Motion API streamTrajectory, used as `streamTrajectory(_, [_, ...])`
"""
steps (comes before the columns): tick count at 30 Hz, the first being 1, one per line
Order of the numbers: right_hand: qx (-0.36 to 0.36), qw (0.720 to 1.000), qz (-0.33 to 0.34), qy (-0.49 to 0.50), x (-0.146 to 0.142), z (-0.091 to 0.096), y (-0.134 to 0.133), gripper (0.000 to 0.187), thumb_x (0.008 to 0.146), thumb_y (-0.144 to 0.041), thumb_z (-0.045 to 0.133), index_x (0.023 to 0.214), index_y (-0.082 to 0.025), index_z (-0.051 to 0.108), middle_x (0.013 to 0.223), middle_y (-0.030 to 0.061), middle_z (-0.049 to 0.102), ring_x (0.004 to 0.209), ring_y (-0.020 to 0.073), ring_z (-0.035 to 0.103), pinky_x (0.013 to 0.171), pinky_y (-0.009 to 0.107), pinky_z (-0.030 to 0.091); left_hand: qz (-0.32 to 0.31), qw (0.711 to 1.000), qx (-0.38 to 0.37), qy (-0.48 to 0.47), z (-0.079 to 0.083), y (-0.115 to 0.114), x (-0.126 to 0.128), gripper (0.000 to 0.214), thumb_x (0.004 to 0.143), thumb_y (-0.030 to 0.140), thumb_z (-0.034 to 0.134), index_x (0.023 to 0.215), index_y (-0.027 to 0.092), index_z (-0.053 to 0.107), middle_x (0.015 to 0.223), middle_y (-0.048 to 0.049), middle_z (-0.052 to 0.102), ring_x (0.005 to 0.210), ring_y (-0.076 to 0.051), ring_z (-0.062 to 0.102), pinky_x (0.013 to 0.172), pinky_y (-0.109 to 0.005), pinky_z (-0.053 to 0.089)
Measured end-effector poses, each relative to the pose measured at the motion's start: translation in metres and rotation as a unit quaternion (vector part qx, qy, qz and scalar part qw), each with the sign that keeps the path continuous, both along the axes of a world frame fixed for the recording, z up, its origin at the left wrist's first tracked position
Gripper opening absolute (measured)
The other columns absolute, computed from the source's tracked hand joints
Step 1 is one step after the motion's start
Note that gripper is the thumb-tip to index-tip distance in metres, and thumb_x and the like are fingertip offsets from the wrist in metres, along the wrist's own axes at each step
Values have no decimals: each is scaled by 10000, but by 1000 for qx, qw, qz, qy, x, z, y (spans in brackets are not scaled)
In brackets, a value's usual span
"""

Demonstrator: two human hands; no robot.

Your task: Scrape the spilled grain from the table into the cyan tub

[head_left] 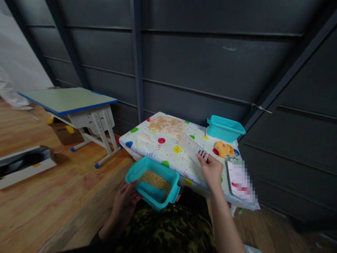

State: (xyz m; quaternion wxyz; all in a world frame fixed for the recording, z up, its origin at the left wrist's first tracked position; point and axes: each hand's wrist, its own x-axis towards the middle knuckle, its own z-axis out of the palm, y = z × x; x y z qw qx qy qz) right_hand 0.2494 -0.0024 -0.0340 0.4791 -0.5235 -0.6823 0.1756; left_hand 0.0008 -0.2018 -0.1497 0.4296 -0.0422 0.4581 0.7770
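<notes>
My left hand (125, 200) is closed around a teal plastic container (147, 175) partly filled with small yellowish grains, held just below the near edge of a small table with a dotted white cloth (168, 151). My right hand (211, 170) grips a flat white ribbed scraper (191, 146) that lies tilted on the cloth. A spread of the same loose grains (166, 125) lies at the table's far side.
A second teal container (225, 128) stands on a white lid at the back right, with an orange cloth (223, 149) beside it and a blurred card (240, 182) near the right edge. A blue-edged desk (68, 101) stands to the left on the wooden floor. A dark panelled wall rises behind.
</notes>
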Motion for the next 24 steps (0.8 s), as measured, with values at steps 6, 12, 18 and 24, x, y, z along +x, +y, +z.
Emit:
streamTrajectory(6, [-1,1000,13,-2,-4,-1,-6,638,831,-802,595,608,-206,649,523,28,595,528,183,479,566,312,333,2,1000,-8,10,3,-1,1,201,681,125,932,776,131,755,666,-65,801,529,-189,736,488,-255,620])
streamTrajectory(12, [3,1000,31,1,-9,1,-6,634,839,-786,605,566,-214,598,495,1,534,517,160,442,546,300,323,7,1000,-6,15,4,0,2,216,667,115,936,799,120,765,678,-58,806,523,-182,736,481,-251,624])
streamTrajectory(18, [7,1000,19,2,-6,2,-16,664,858,-809,593,625,-193,673,526,24,588,534,181,490,539,299,331,-9,1000,14,18,7,-3,3,302,627,162,1011,806,133,770,697,-40,807,554,-173,745,524,-238,626])
streamTrajectory(24, [10,999,28,-14,-1,-2,-28,652,880,-784,613,648,-183,716,533,32,624,510,172,483,542,297,338,-8,1000,-3,15,2,-2,2,299,621,165,1011,787,131,765,695,-67,807,561,-199,753,518,-269,641])
